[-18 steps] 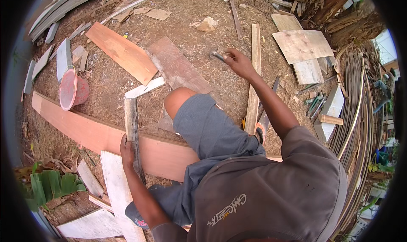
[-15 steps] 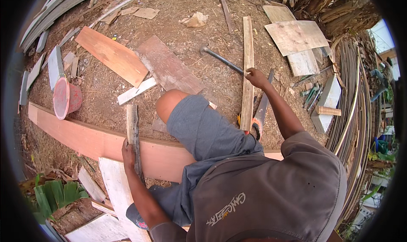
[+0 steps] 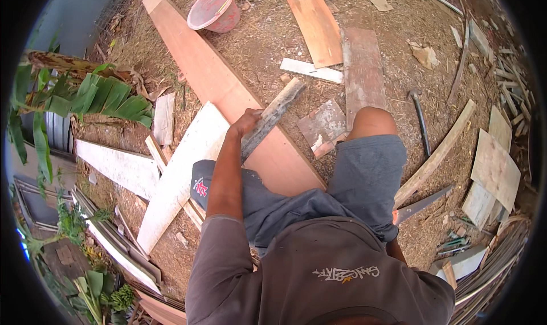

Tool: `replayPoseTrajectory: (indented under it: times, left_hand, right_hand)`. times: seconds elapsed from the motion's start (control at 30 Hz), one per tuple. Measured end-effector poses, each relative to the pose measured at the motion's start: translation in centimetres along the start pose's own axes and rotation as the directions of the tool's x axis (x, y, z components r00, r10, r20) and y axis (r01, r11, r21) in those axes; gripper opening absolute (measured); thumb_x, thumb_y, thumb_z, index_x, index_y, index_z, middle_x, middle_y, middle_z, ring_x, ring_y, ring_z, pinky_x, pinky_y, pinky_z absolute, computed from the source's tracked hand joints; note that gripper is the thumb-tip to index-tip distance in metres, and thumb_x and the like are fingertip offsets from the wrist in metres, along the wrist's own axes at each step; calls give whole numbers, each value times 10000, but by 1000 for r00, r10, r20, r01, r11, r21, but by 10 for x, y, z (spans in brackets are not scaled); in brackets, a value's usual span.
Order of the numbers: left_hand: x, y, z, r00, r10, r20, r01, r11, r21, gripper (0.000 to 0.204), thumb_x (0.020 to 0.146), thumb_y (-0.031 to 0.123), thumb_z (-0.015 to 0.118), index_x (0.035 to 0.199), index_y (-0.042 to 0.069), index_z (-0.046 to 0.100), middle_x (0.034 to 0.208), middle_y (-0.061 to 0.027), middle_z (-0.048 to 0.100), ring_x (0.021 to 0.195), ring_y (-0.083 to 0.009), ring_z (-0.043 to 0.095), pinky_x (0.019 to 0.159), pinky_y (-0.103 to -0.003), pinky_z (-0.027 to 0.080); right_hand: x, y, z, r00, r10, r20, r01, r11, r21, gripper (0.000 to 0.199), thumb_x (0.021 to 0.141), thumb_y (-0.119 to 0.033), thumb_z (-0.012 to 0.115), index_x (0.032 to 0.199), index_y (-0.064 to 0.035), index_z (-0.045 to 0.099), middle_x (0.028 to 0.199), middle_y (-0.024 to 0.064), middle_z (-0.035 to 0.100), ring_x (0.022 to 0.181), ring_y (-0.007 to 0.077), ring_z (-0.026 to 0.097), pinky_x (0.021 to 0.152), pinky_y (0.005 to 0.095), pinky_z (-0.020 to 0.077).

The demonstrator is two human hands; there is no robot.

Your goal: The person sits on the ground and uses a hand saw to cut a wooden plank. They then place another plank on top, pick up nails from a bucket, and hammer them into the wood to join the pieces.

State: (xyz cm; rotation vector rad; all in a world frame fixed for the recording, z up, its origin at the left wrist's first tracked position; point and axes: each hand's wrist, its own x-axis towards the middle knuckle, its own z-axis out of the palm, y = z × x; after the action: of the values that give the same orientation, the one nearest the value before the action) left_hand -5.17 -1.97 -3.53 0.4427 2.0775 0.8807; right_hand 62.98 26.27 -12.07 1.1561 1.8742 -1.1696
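Observation:
My left hand (image 3: 248, 121) is closed around a short, weathered wood offcut (image 3: 276, 115), grey along one side. The offcut slants over a long reddish plank (image 3: 242, 105) that runs beneath my legs. My right forearm (image 3: 395, 251) shows only in part beside my right leg, and the hand beyond it is hidden. Nearest to that arm lies a handsaw (image 3: 424, 204) with an orange handle, its blade pointing away to the right. Beyond the saw rest a long narrow wood strip (image 3: 439, 154) and a hammer (image 3: 421, 123) with a dark handle.
A red bucket (image 3: 222, 18) leans by the plank's far end. White-faced boards (image 3: 179, 174) lie at my left, near banana leaves (image 3: 108, 100). An orange-brown board (image 3: 315, 23) and a worn reddish board (image 3: 363, 68) lie ahead. Plywood sheets (image 3: 496, 165) are at right.
The view has swung left. My left hand still grips the offcut, now tilted across the plank. My right hand has left the narrow strip and dropped out of sight beside my leg.

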Motion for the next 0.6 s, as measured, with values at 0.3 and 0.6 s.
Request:
replayPoseTrajectory:
  times: [0.3,0.6]
  left_hand:
    - [19,-13,7,994,-47,-99,60,989,133,330,880,172,657,1179,47,719,1101,-152,724,1113,-257,647,978,-382,489]
    - [40,-25,42,976,-108,-191,129,986,106,342,794,281,756,1017,22,747,991,-169,742,930,-289,697,842,-406,527]
  right_hand:
    - [-22,38,24,978,66,-198,-54,996,64,355,879,-272,694,1140,-34,653,947,236,686,881,374,696,777,453,557]
    - [-115,110,-21,479,-124,-869,58,992,-110,355,899,-237,684,1178,-29,615,958,242,664,865,365,681,756,452,550]
